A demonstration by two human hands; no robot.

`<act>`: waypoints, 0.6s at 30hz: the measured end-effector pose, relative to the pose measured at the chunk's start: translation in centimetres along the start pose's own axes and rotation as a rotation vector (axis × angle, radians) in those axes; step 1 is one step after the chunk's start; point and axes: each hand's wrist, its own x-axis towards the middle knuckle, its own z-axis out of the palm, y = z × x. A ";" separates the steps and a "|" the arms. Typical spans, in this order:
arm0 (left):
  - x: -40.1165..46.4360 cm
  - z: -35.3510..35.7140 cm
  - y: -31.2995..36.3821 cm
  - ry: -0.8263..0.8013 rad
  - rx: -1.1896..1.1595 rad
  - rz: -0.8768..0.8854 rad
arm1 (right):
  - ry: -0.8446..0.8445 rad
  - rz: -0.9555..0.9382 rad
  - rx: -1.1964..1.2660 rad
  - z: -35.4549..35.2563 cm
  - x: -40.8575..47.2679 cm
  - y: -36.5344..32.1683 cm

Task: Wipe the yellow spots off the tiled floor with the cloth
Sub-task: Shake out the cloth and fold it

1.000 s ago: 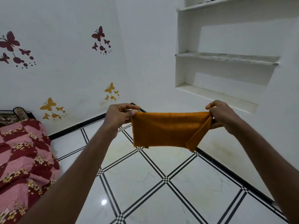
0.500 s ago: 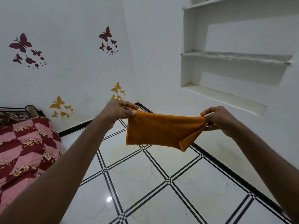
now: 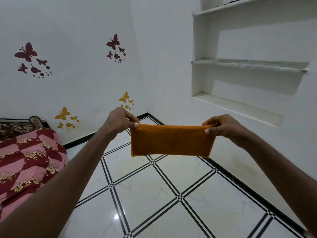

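An orange cloth (image 3: 171,140) hangs folded and stretched flat in the air in front of me. My left hand (image 3: 120,120) pinches its upper left corner, and my right hand (image 3: 223,125) pinches its upper right corner. Below lies the white tiled floor (image 3: 154,191) with black striped grid lines. A faint yellowish smear (image 3: 127,170) shows on the tile under the cloth; I cannot make out distinct spots.
A bed with a red and pink checked floral cover (image 3: 25,162) stands at the left. White walls with butterfly stickers (image 3: 64,115) meet in the corner ahead. Built-in wall shelves (image 3: 247,66) are at the right. Black skirting (image 3: 240,184) runs along the floor's edge.
The drooping right corner of the cloth has been pulled up, so the cloth now hangs as a neat rectangle. Both hands stayed on its top corners.
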 end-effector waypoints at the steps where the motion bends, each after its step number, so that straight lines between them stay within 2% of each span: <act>1: -0.1 0.1 0.1 -0.016 0.024 0.015 | 0.062 -0.032 -0.095 0.1 0.0 -0.2; 4: -0.4 0.4 0.7 -0.034 0.136 0.086 | 0.280 -0.125 -0.411 0.4 0.1 -0.7; 7: -1.0 0.1 1.1 0.019 0.178 0.152 | 0.335 -0.157 -0.501 -0.5 -0.2 -1.2; 9: -1.9 -1.0 1.4 0.011 0.053 0.163 | 0.336 -0.202 -0.508 -1.6 -0.6 -1.5; 11: -2.9 -2.3 1.7 -0.067 -0.129 0.165 | 0.299 -0.250 -0.368 -2.9 -1.6 -2.0; 14: -4.1 -3.5 2.3 -0.170 -0.379 0.189 | 0.190 -0.289 -0.008 -4.3 -3.0 -3.1; 16: -4.2 -3.0 2.5 -0.164 -0.465 0.149 | 0.188 -0.300 0.050 -4.4 -2.8 -3.5; 18: -4.0 -1.8 2.3 -0.132 -0.421 0.095 | 0.193 -0.266 0.026 -3.9 -2.1 -3.3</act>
